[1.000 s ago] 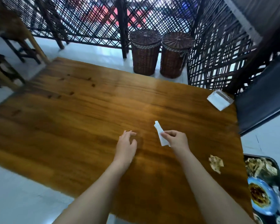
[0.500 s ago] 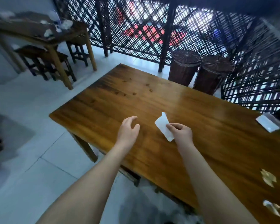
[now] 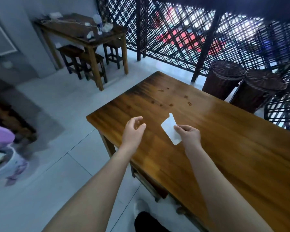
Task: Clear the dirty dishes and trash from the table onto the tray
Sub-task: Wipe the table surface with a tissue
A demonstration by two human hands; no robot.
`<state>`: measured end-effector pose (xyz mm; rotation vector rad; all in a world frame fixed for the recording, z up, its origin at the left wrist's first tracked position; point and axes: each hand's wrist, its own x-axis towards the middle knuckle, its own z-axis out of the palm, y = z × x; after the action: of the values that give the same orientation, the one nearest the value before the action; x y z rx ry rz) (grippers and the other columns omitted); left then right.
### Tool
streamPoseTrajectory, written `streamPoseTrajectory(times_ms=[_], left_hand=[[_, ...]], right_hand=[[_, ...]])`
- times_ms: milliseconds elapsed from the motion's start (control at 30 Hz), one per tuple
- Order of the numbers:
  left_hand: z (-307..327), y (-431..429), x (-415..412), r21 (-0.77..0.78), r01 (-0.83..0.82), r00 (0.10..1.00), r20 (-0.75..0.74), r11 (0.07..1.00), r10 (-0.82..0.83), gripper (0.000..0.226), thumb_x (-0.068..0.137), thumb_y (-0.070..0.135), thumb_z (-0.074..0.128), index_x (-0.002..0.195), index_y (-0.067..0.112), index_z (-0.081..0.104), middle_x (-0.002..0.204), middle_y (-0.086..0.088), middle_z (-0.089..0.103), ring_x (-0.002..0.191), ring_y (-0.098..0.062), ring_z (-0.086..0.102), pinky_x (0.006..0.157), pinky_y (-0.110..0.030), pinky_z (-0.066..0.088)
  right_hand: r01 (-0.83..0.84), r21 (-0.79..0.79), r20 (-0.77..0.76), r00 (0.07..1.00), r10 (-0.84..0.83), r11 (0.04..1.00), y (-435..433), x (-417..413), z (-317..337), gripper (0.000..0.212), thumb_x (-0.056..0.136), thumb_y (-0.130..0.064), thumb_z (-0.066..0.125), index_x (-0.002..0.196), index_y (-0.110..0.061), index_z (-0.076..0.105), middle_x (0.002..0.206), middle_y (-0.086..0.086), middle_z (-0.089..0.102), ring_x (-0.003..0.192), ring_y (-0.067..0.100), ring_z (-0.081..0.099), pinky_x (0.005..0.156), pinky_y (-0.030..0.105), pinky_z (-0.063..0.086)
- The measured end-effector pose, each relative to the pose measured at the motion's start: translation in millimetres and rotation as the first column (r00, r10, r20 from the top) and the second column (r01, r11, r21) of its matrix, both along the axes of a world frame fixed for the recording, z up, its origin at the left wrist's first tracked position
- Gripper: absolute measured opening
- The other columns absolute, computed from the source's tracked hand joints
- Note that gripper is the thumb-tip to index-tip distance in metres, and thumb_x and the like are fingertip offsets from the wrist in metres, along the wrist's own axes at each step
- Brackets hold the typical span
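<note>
**Over the table's near corner: paper scrap held, left hand free**

Above the wooden table, a white paper scrap is pinched at its right edge between the thumb and fingers of the right hand. The scrap is held tilted and appears lifted off the tabletop. A notch is noted at its top corner. The left hand is held beside it, apart from the scrap, with fingers loosely curved and spread and nothing gripped. Two wicker baskets are stood on the floor beyond the table, against a lattice screen. A second table with stools is seen far left. A white bucket, blurred, is noted at the left edge.
</note>
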<state>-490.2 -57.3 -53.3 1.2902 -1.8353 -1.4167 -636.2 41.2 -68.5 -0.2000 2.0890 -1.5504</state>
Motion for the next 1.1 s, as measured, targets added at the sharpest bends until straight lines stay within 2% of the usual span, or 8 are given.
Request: streamPoseTrajectory(times_ms=[267, 400, 500, 567, 800, 967, 1100], left_hand=[[-17, -71, -28, 0.088, -0.012, 1.000, 0.010, 0.996, 0.011, 0.030, 0.096, 0.033, 0.056, 0.126, 0.030, 0.051, 0.132, 0.006, 0.054, 0.119, -0.013, 0.051, 0.092, -0.026, 0.045], [-20, -108, -48, 0.127, 0.002, 1.000, -0.004, 0.992, -0.002, 0.032, 0.096, 0.029, 0.057, 0.128, 0.026, 0.052, 0.130, 0.005, 0.056, 0.116, -0.010, 0.051, 0.090, -0.022, 0.045], [-23, -129, -56, 0.144, 0.024, 1.000, -0.023, 0.989, -0.021, 0.032, 0.097, 0.027, 0.056, 0.128, 0.024, 0.053, 0.127, 0.005, 0.056, 0.113, -0.010, 0.052, 0.089, -0.019, 0.045], [-26, -143, -57, 0.136, 0.032, 0.999, -0.019, 0.990, -0.030, 0.032, 0.097, 0.027, 0.055, 0.129, 0.024, 0.052, 0.125, 0.007, 0.055, 0.112, -0.008, 0.051, 0.088, -0.019, 0.045], [-44, -208, -55, 0.156, 0.105, 0.995, -0.019, 0.982, -0.103, 0.031, 0.097, 0.026, 0.055, 0.128, 0.022, 0.052, 0.123, 0.008, 0.055, 0.110, -0.007, 0.051, 0.086, -0.018, 0.044], [-64, -270, -51, 0.207, 0.217, 0.976, -0.037, 0.954, -0.214, 0.024, 0.099, 0.025, 0.053, 0.122, 0.023, 0.055, 0.121, 0.005, 0.058, 0.109, -0.011, 0.052, 0.086, -0.020, 0.043], [-76, -326, -49, 0.251, 0.319, 0.947, -0.050, 0.914, -0.317, 0.015, 0.098, 0.020, 0.053, 0.112, 0.024, 0.058, 0.117, 0.003, 0.060, 0.113, -0.015, 0.054, 0.091, -0.023, 0.042]], right_hand=[[0.001, 0.020, 0.117, 0.993, -0.003, 1.000, -70, -26, -34, 0.016, 0.087, -0.020, 0.070, 0.101, -0.013, 0.071, 0.095, -0.003, 0.062, 0.084, 0.011, 0.054, 0.073, 0.026, 0.044], [0.006, 0.066, 0.145, 0.989, -0.016, 0.998, -107, -40, -46, 0.013, 0.087, -0.022, 0.070, 0.099, -0.015, 0.070, 0.097, -0.001, 0.063, 0.091, 0.016, 0.058, 0.077, 0.029, 0.049], [-0.005, 0.092, 0.131, 0.991, -0.007, 0.996, -126, -44, -49, 0.014, 0.089, -0.022, 0.068, 0.102, -0.016, 0.069, 0.096, -0.002, 0.062, 0.092, 0.017, 0.058, 0.063, 0.024, 0.046], [-0.011, 0.102, 0.122, 0.993, -0.001, 0.995, -138, -43, -51, 0.016, 0.090, -0.022, 0.067, 0.104, -0.015, 0.069, 0.098, -0.001, 0.063, 0.093, 0.018, 0.059, 0.060, 0.022, 0.044], [0.024, 0.157, 0.079, 0.996, -0.037, 0.987, -184, -35, -63, 0.016, 0.091, -0.020, 0.065, 0.104, -0.013, 0.069, 0.100, 0.000, 0.065, 0.091, 0.014, 0.061, 0.061, 0.021, 0.046], [0.125, 0.233, -0.008, 0.992, -0.127, 0.964, -222, -17, -76, 0.017, 0.091, -0.021, 0.066, 0.105, -0.013, 0.070, 0.097, -0.003, 0.064, 0.091, 0.015, 0.061, 0.073, 0.027, 0.054], [0.210, 0.354, -0.105, 0.977, -0.184, 0.911, -253, 4, -84, 0.020, 0.092, -0.019, 0.063, 0.109, -0.010, 0.070, 0.102, 0.000, 0.067, 0.086, 0.011, 0.056, 0.067, 0.021, 0.047]])
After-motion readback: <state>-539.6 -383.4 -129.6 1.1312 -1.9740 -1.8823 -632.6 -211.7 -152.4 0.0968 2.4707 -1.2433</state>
